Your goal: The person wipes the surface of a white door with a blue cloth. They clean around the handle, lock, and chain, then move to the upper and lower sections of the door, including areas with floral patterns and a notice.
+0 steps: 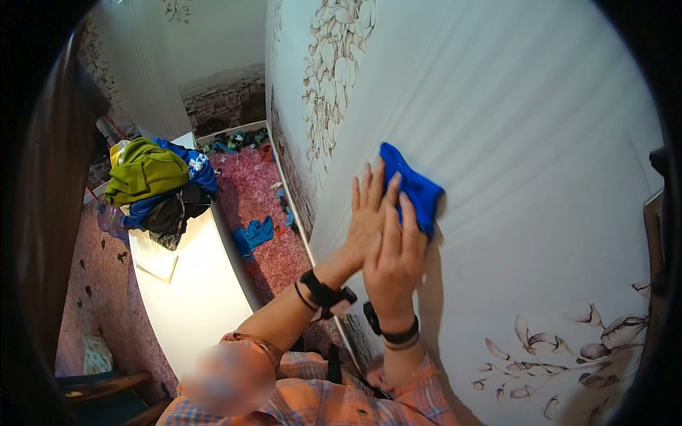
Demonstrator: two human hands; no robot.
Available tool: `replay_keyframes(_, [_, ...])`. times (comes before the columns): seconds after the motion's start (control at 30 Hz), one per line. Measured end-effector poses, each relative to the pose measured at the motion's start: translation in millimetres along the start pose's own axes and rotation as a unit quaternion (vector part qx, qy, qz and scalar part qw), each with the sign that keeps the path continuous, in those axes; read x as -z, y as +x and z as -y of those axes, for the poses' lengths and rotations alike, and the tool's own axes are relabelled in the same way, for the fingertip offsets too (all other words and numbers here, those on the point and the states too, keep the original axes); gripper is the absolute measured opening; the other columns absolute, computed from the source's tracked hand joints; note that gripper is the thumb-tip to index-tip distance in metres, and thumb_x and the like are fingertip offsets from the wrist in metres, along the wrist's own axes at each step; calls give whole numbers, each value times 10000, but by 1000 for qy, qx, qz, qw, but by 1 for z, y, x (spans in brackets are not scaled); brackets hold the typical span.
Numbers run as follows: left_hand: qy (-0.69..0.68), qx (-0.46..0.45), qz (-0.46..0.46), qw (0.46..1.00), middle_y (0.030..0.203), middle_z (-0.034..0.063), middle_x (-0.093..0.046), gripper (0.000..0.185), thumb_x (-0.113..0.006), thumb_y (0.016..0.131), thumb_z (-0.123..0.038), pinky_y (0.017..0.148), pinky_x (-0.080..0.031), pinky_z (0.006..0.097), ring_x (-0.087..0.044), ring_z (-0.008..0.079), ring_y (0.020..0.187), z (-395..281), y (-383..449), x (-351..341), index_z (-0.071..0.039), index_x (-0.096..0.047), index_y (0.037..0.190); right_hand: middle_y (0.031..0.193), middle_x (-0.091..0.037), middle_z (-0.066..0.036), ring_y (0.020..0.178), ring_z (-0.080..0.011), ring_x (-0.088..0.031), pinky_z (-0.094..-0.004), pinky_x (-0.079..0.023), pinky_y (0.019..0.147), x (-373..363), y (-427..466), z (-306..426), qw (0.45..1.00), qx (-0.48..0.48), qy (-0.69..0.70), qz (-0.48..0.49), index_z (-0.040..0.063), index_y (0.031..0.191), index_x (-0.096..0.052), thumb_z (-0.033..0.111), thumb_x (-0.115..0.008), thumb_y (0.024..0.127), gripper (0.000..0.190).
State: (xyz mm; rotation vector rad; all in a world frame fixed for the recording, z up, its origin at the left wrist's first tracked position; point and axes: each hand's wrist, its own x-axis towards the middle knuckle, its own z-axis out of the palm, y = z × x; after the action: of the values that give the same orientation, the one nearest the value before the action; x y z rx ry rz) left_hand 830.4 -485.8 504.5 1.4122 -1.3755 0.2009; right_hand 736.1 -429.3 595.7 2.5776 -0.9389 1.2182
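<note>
A small piece of blue cloth (418,194) lies against the pale wall covering (506,213), right of centre. My left hand (366,223) rests flat on the wall with its fingers spread, touching the cloth's left side. Over the cloth's lower left part lie the fingers of my right hand (397,255), which overlaps the left one near the index finger. Whether the right fingers pinch the cloth or only press on it cannot be told. Both wrists carry black bands with small devices.
At left, a white table (197,287) bears piled clothes (149,175) in green, blue and black. Blue fabric scraps (256,234) lie on the pink carpet (240,186) between table and wall. More scraps gather in the far corner. A dark brown frame stands at the right edge.
</note>
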Motion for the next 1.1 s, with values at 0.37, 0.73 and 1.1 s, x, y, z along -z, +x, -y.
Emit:
replay_keyframes(0.37, [-96, 13, 90, 991, 1742, 294, -142, 715, -562, 1033, -367, 1276, -98, 646, -142, 529, 1599, -41, -116, 0, -78, -354, 1652, 1474, -547, -240, 1320, -414, -579, -480, -511, 1074, 24, -113, -4, 996, -74, 22, 48, -39, 1437, -577, 10, -568, 1009, 432])
replay_keyframes(0.73, [-32, 75, 109, 991, 1734, 242, -215, 713, -585, 1016, -385, 1263, -176, 597, -312, 498, 1516, -30, -106, 16, -109, -393, 1644, 1495, -534, -205, 1321, -401, -573, -477, -499, 1081, 6, -103, -9, 993, -68, 43, 86, -20, 1454, -566, 33, -570, 1013, 445])
replay_keyframes(1.1, [-117, 89, 210, 966, 1649, 323, -169, 945, -712, 968, -127, 1108, -487, 532, -364, 571, 1451, 19, -189, -13, -111, -130, 1712, 1570, -462, -185, 1283, -380, -601, -446, -526, 1069, -20, -150, -18, 975, -67, 45, 205, 42, 1583, -435, -1, -566, 983, 616])
